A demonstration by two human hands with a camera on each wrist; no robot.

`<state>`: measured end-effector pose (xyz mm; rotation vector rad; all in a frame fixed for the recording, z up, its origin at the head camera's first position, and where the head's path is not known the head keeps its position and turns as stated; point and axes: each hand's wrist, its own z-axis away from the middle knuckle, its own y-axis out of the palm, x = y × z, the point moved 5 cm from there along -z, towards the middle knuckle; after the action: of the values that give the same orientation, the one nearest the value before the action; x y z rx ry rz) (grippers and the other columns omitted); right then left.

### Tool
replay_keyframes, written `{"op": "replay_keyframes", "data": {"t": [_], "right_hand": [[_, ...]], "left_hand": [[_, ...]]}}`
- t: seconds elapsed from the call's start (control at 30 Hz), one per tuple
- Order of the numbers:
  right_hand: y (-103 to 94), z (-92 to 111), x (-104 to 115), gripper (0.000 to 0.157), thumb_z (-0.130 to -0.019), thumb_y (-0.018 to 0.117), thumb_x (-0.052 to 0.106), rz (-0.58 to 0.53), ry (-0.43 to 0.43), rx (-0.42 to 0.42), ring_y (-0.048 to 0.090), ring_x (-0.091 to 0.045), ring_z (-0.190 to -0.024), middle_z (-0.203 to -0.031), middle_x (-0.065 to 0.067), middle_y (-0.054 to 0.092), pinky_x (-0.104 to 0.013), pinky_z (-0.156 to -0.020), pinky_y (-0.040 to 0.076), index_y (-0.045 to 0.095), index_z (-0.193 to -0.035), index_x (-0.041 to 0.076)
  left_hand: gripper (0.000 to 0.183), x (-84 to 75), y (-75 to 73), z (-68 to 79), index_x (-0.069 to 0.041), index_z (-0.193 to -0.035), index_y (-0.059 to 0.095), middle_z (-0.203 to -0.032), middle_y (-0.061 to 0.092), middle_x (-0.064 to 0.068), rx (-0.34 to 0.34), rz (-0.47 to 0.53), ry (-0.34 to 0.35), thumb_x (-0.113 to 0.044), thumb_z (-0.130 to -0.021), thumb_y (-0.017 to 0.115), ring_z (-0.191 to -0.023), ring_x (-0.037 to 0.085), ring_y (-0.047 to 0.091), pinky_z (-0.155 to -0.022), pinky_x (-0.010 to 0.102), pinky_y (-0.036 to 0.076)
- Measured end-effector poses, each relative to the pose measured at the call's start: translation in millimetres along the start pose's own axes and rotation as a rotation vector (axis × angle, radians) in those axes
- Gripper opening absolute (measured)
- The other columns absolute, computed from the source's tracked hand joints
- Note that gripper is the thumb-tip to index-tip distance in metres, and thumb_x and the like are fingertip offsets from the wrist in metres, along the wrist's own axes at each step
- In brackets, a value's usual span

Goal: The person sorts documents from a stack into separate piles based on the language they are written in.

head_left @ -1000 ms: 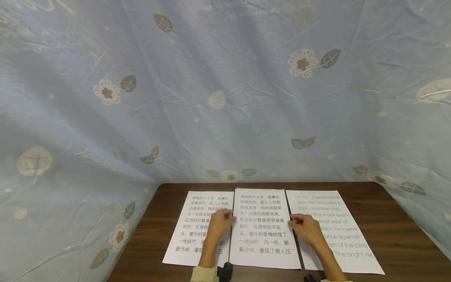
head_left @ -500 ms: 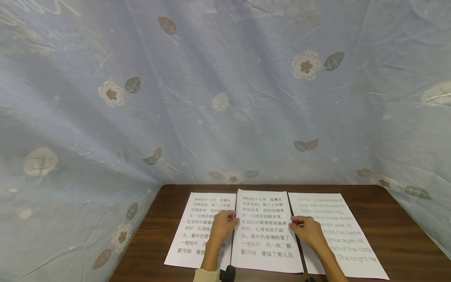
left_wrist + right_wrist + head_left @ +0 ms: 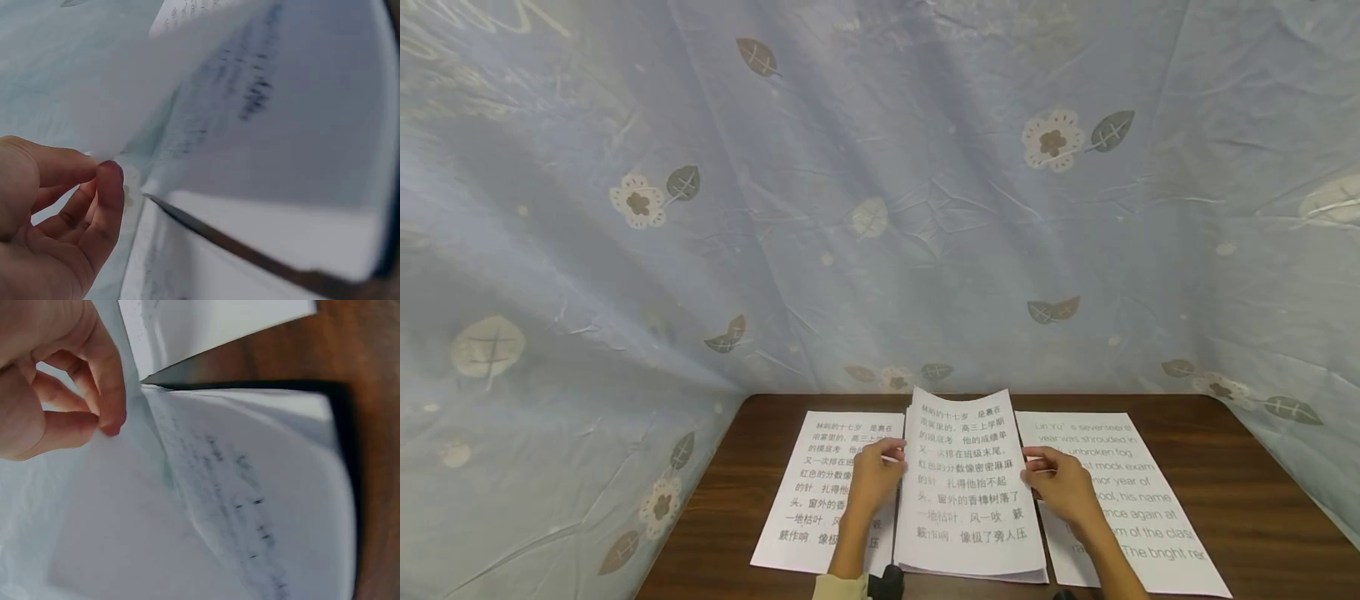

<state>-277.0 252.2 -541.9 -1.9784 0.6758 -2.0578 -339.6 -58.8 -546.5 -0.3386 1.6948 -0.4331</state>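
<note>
In the head view, a sheet of paper [image 3: 958,500] printed with Chinese text is raised and bowed over the middle stack of paper [image 3: 294,481]. My left hand [image 3: 874,479] pinches its left edge between thumb and forefinger; my right hand [image 3: 1063,487] does the same at the right edge. Seen from the left wrist, the lifted sheet [image 3: 137,81] slants up from the fingertips, with printed text on the page below it. From the right wrist, the sheet [image 3: 137,519] hangs from the pinching fingers, away from the stack.
To the left lies another Chinese-printed paper [image 3: 808,500], partly under my left forearm. An English-printed paper [image 3: 1157,517] lies to the right, beneath my right arm. All rest on a dark wooden table [image 3: 700,500], with a patterned blue curtain [image 3: 925,250] behind and beside it.
Half a second ago the middle sheet lay flat; now its far end has risen and curved up, uncovering stack edges. Both hands have risen slightly with it. The side papers stay put.
</note>
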Motion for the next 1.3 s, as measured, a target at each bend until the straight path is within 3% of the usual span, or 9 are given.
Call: {"op": "replay_keyframes", "data": {"t": [0.17, 0.43, 0.67, 1.0, 1.3], "right_hand": [[-6.6, 0.1, 3.2, 0.044, -0.101, 0.068, 0.008, -0.105, 0.044, 0.015, 0.072, -0.020, -0.096, -0.116, -0.016, 0.068, -0.030, -0.082, 0.066, 0.063, -0.143, -0.003], [-7.4, -0.8, 3.0, 0.044, -0.102, 0.067, 0.009, -0.112, 0.050, 0.021, 0.071, -0.019, -0.095, -0.116, -0.016, 0.068, -0.030, -0.082, 0.065, 0.062, -0.144, -0.004], [-2.1, 0.0, 3.1, 0.044, -0.103, 0.067, 0.010, -0.130, 0.050, 0.038, 0.071, -0.020, -0.096, -0.117, -0.015, 0.068, -0.033, -0.084, 0.065, 0.062, -0.144, -0.002], [27.7, -1.3, 7.6, 0.043, -0.100, 0.069, 0.009, -0.175, 0.055, 0.043, 0.070, -0.019, -0.095, -0.115, -0.014, 0.067, -0.031, -0.081, 0.064, 0.064, -0.141, -0.002], [63.3, -1.1, 18.7, 0.042, -0.097, 0.070, 0.007, -0.200, 0.054, 0.031, 0.071, -0.019, -0.095, -0.112, -0.014, 0.068, -0.032, -0.080, 0.065, 0.067, -0.138, -0.003]], "left_hand": [[0.034, -6.1, -10.8, 1.3, -0.005, -0.131, 0.074, -0.107, 0.075, 0.007, -0.022, 0.082, -0.030, -0.005, -0.097, 0.071, -0.081, 0.013, 0.073, -0.069, 0.026, 0.063], [0.035, -6.6, -13.2, 2.2, -0.006, -0.131, 0.075, -0.108, 0.075, 0.006, -0.027, 0.128, -0.066, -0.006, -0.097, 0.071, -0.086, 0.015, 0.073, -0.074, 0.028, 0.065], [0.036, -3.1, -18.6, 0.7, -0.005, -0.132, 0.074, -0.109, 0.074, 0.008, -0.017, 0.134, -0.037, -0.004, -0.096, 0.072, -0.086, 0.015, 0.072, -0.072, 0.027, 0.064], [0.035, 7.9, -43.4, 0.8, -0.004, -0.131, 0.074, -0.108, 0.075, 0.011, -0.038, 0.087, -0.023, -0.002, -0.096, 0.069, -0.088, 0.016, 0.072, -0.072, 0.027, 0.064], [0.034, 28.2, -70.5, 2.2, -0.001, -0.129, 0.075, -0.108, 0.075, 0.014, -0.088, 0.054, -0.022, 0.001, -0.096, 0.069, -0.086, 0.017, 0.072, -0.070, 0.027, 0.064]]}}
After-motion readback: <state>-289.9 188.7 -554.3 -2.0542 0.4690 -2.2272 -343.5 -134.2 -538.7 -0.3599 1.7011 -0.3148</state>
